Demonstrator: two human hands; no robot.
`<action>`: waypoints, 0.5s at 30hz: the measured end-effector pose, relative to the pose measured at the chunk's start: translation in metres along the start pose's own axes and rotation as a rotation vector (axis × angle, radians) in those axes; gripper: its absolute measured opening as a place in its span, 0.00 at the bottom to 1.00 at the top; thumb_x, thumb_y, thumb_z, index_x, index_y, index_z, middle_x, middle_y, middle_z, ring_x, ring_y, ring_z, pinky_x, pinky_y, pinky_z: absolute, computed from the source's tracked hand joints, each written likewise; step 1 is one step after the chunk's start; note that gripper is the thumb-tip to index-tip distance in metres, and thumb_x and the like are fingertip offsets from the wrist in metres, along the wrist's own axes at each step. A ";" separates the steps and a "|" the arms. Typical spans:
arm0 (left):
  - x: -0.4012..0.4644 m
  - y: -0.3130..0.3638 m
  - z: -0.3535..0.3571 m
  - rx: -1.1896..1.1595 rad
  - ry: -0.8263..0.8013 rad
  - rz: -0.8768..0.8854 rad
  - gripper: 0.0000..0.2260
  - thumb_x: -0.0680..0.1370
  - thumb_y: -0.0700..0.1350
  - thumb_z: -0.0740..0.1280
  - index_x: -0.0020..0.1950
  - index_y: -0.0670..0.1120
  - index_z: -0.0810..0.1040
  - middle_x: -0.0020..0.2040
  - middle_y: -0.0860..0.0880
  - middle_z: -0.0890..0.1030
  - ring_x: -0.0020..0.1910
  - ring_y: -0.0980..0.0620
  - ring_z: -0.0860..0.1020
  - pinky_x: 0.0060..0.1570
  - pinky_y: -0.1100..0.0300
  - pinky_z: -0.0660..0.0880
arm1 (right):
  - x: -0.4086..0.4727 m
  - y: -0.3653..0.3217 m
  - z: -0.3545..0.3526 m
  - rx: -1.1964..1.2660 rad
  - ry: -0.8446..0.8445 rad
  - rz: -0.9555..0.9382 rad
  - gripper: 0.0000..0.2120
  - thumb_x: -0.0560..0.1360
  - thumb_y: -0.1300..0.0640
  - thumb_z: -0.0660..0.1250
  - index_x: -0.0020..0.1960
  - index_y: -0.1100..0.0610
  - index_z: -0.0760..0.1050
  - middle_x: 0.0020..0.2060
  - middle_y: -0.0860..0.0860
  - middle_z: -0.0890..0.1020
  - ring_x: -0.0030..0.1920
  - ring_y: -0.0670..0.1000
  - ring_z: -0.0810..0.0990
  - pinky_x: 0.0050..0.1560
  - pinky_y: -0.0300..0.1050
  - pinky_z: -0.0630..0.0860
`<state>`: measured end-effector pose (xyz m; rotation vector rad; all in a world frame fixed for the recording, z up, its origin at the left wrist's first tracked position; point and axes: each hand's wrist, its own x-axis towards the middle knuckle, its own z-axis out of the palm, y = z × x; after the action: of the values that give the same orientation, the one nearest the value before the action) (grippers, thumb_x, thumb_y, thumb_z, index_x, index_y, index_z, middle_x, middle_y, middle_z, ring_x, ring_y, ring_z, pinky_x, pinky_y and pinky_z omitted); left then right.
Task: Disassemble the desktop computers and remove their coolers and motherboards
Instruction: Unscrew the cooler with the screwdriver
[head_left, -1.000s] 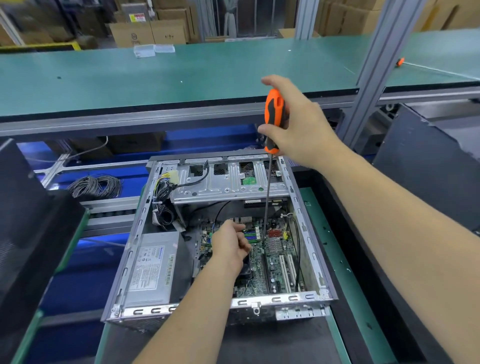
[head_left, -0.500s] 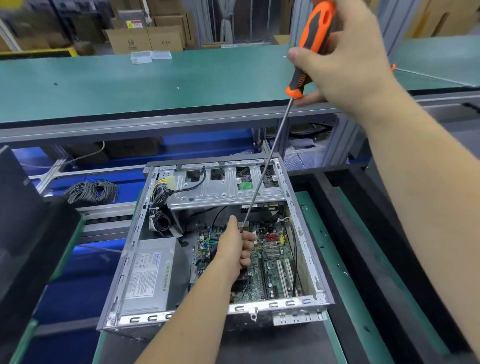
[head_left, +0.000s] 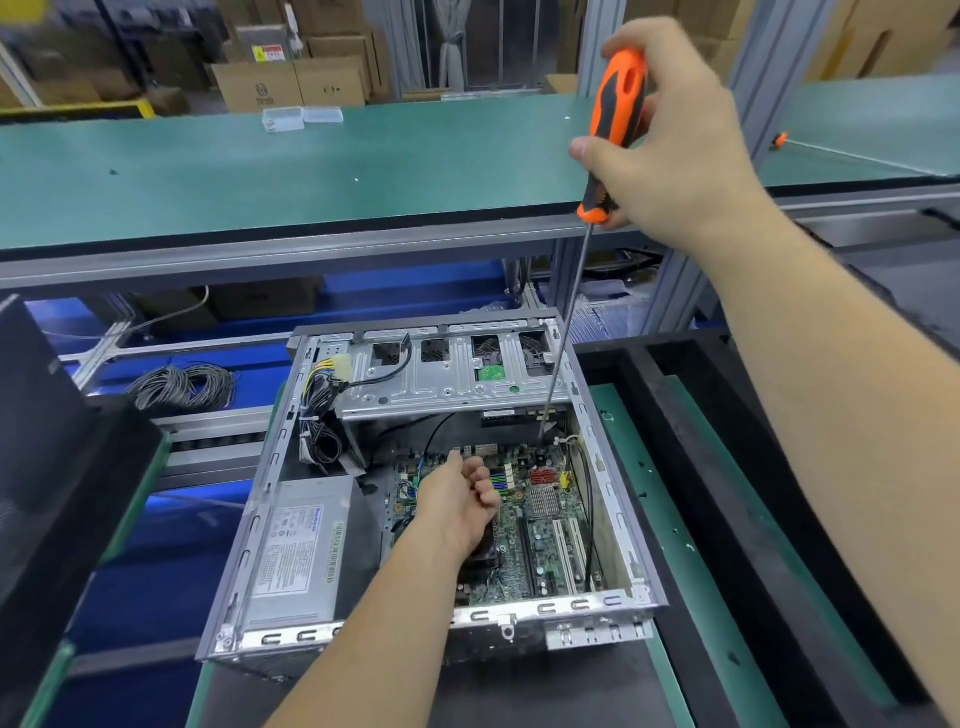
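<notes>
Chassis (head_left: 431, 613) of one desktop computer lies on its side, side panel off, on the dark surface (head_left: 519, 691) between green-edged rails. Motherboard (head_left: 540, 525) sits in the right half of the chassis floor, with a red heatsink and white expansion slots visible. Power supply (head_left: 298, 553) occupies the near-left corner; its white label carries print too small to read. Drive cage (head_left: 447, 379) spans the far side, with a cable bundle (head_left: 319, 415) at its left end.

Right hand (head_left: 670, 156) is raised above the far-right corner of the chassis, its grip closed around the orange-and-black handle of a long screwdriver (head_left: 615, 124). The shaft slopes down, and its tip is at the far-right area of the motherboard.

Left hand (head_left: 460, 499) is inside the chassis over the motherboard, fingers loosely curled and holding nothing.

Cardboard boxes (head_left: 291, 83) stand beyond the green conveyor (head_left: 260, 171); their markings are illegible.
</notes>
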<state>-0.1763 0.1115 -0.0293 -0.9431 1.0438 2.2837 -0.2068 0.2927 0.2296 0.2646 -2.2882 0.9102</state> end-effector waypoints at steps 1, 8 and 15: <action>0.001 0.000 0.000 0.010 0.005 0.023 0.20 0.87 0.50 0.53 0.41 0.40 0.72 0.33 0.48 0.68 0.29 0.54 0.60 0.20 0.64 0.60 | -0.003 0.003 0.002 -0.043 -0.020 -0.001 0.23 0.74 0.54 0.72 0.65 0.52 0.66 0.46 0.50 0.74 0.47 0.57 0.75 0.45 0.50 0.79; 0.006 0.003 0.000 -0.116 0.007 0.097 0.10 0.85 0.36 0.54 0.62 0.37 0.71 0.38 0.46 0.68 0.32 0.52 0.63 0.31 0.62 0.61 | -0.037 0.022 0.029 -0.153 -0.218 0.068 0.21 0.75 0.54 0.71 0.61 0.47 0.63 0.42 0.57 0.76 0.44 0.63 0.73 0.47 0.52 0.75; 0.007 0.003 -0.002 -0.233 -0.038 0.028 0.21 0.78 0.26 0.47 0.67 0.35 0.69 0.43 0.45 0.69 0.33 0.52 0.62 0.34 0.60 0.61 | -0.064 0.024 0.046 -0.187 -0.238 -0.031 0.21 0.75 0.57 0.71 0.62 0.51 0.64 0.34 0.50 0.74 0.39 0.62 0.73 0.42 0.51 0.75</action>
<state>-0.1819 0.1084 -0.0336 -0.9752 0.7922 2.4753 -0.1907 0.2760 0.1508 0.3404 -2.5613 0.6730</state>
